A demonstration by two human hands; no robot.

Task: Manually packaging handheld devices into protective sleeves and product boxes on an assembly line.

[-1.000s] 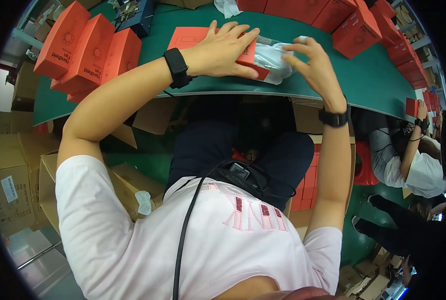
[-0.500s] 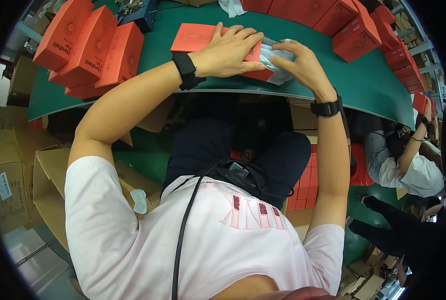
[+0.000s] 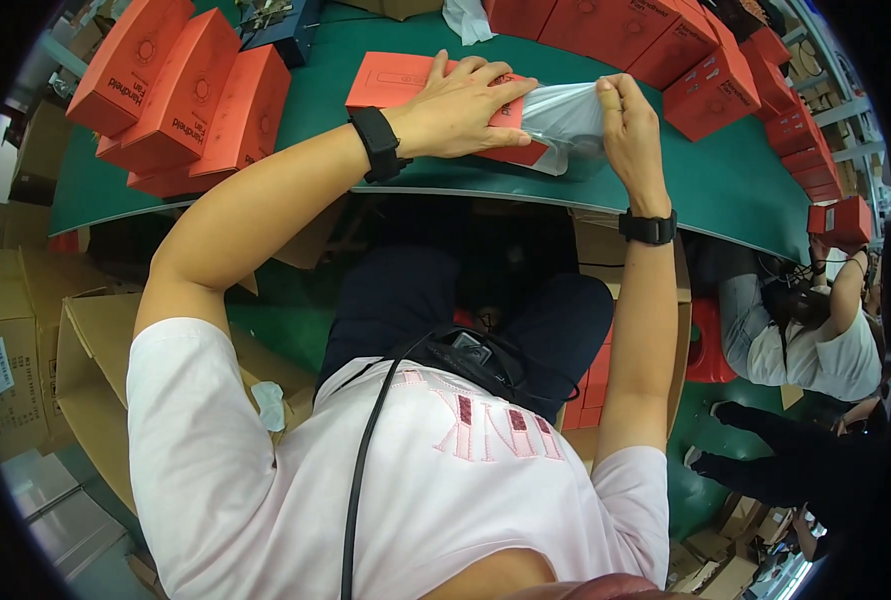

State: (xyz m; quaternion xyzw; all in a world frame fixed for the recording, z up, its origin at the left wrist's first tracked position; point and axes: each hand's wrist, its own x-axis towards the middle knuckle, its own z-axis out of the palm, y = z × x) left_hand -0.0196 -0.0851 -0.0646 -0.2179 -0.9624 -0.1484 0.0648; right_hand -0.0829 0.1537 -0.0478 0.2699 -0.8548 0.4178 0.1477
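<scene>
A red box (image 3: 386,75) lies on its side on the green table in front of me. My left hand (image 3: 461,108) spans it, fingers across the top and thumb along the near side, holding it in place. From the box's right end sticks out a translucent plastic bag (image 3: 566,110). A rounded thing shows dimly inside the bag, too veiled to name. My right hand (image 3: 631,130) pinches the bag's far corner, stretching the plastic taut to the right and away from the box.
Several red boxes (image 3: 171,95) stand at the left, and a row of more red boxes (image 3: 711,90) curves along the far right. A blue metal device (image 3: 286,35) and white crumpled plastic (image 3: 468,20) lie at the back. Another person (image 3: 816,330) handles a red box at the right.
My right hand has closed on the plastic bag and drawn it out to the right and up. The left hand stays on the box. The person at the right has lifted a red box into view.
</scene>
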